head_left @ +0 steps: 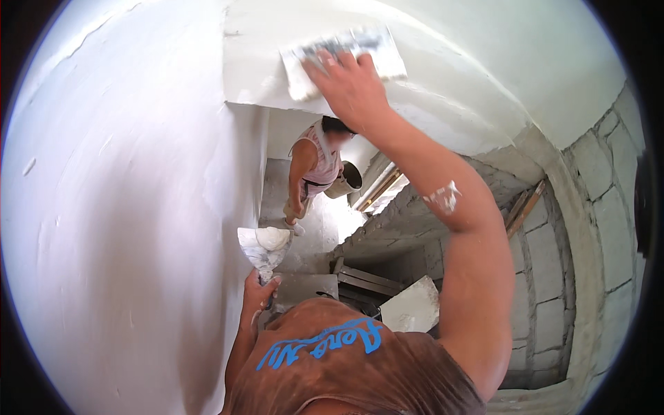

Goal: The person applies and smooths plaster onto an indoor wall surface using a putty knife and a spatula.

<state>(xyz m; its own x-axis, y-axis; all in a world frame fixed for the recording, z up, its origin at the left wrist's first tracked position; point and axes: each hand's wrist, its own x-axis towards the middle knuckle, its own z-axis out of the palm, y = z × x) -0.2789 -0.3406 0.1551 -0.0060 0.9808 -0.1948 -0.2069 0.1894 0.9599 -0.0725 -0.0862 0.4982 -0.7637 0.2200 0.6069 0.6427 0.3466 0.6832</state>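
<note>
My right hand [353, 90] grips a wide, flat finishing blade [380, 59] smeared with white and grey compound, pressed to the white plastered surface [456, 83] at the top of the view. My left hand [259, 294], low at centre-left, is closed round the handle of a putty knife [252, 245]. A mound of white compound [275, 238] lies on that knife's blade, which is held out beside the left wall [117, 207]. White smears mark my right forearm.
Below, a co-worker [311, 162] in a pale sleeveless top stands beside a bucket [337, 185]. A step [304, 283] and a pale board [404, 308] lie below. Rough block walls [546, 263] line the right, with wooden pieces [526, 211] leaning there.
</note>
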